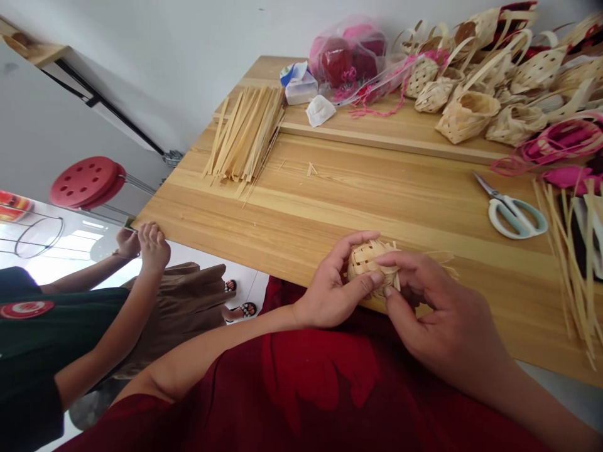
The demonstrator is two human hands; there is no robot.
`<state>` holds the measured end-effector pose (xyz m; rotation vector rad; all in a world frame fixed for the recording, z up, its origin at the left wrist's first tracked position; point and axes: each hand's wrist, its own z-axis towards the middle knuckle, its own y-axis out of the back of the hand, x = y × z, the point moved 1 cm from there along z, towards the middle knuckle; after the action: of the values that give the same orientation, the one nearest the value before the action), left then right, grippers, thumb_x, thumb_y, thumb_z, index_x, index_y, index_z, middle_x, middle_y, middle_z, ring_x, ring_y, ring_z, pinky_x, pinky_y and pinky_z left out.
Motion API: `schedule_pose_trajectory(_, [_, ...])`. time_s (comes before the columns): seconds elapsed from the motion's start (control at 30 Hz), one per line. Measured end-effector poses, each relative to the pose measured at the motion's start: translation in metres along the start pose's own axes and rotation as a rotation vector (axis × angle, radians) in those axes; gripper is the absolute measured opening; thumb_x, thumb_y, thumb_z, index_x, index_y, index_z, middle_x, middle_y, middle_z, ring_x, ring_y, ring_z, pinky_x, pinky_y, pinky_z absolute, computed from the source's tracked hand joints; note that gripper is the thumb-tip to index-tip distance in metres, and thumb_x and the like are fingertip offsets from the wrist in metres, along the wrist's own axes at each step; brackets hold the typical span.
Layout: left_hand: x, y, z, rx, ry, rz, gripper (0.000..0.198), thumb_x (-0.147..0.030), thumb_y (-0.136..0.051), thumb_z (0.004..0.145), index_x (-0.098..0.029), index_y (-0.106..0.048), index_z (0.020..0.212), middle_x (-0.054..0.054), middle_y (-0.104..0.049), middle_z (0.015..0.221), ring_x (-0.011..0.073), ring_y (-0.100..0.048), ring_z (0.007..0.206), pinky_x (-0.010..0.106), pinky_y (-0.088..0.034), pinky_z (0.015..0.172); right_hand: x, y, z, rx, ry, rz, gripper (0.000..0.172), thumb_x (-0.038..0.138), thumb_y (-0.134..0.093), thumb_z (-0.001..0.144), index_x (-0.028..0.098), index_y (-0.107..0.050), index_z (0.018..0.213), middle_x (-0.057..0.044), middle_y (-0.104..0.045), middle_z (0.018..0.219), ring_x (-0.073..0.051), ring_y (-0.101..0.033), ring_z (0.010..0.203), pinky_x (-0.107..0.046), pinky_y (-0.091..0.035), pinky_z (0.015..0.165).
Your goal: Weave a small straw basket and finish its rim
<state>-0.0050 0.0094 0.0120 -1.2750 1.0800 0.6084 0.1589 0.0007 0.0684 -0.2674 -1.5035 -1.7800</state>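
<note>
A small woven basket (pixel 365 258) of pale wood strips is held between my two hands above the table's near edge. My left hand (pixel 334 282) wraps around its left side, thumb pressed on the front. My right hand (pixel 438 307) pinches at the basket's right rim with thumb and forefinger; whether a single strip lies between those fingertips is hard to make out. Loose strip ends stick out behind the right hand. Farther right on the table lie scissors (pixel 511 210) with white handles, and a bunch of thin strips (pixel 572 263) beside them.
A stack of flat strips (pixel 247 135) lies at the table's back left. Along the back are a tissue pack (pixel 300 83), a bag of pink yarn (pixel 348 59) and several finished baskets (pixel 468 116). Another person's hands (pixel 153 245) rest at the left corner near red stools (pixel 85 182).
</note>
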Motion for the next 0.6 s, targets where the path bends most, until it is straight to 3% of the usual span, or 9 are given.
schedule_pose_trajectory(0.23, [-0.0053,0.0025,-0.0003,0.034,0.017,-0.005,0.065,-0.031,-0.079,0.090,-0.025,-0.053,0.149,0.007,-0.067,0.119,0.0178,-0.062,0.101,0.030,-0.052,0.090,-0.0018,-0.0022,-0.0056,-0.027,0.010,-0.068,0.026,0.018,-0.059,0.089,0.025,-0.062,0.114,0.003,-0.076,0.081,-0.012,-0.068,0.056,-0.024,-0.049,0.050])
schedule_pose_trajectory(0.47, [-0.0054,0.0017,-0.0012,0.008,0.087,-0.023,0.065,-0.035,-0.078,0.090,-0.029,-0.053,0.150,0.008,-0.065,0.121,0.0172,-0.062,0.093,0.026,-0.056,0.075,-0.0045,-0.0050,-0.0080,-0.142,0.159,-0.214,0.019,0.018,-0.060,0.093,0.024,-0.064,0.110,0.003,-0.079,0.081,-0.015,-0.074,0.060,-0.026,-0.053,0.056])
schedule_pose_trajectory(0.6, [-0.0057,0.0009,-0.0011,0.007,0.093,-0.055,0.071,-0.040,-0.083,0.087,-0.029,-0.052,0.150,0.008,-0.065,0.121,0.0147,-0.061,0.088,0.026,-0.058,0.074,-0.0050,-0.0042,-0.0098,-0.168,0.207,-0.273,0.018,0.017,-0.061,0.095,0.024,-0.066,0.111,0.001,-0.082,0.086,-0.016,-0.077,0.064,-0.027,-0.055,0.058])
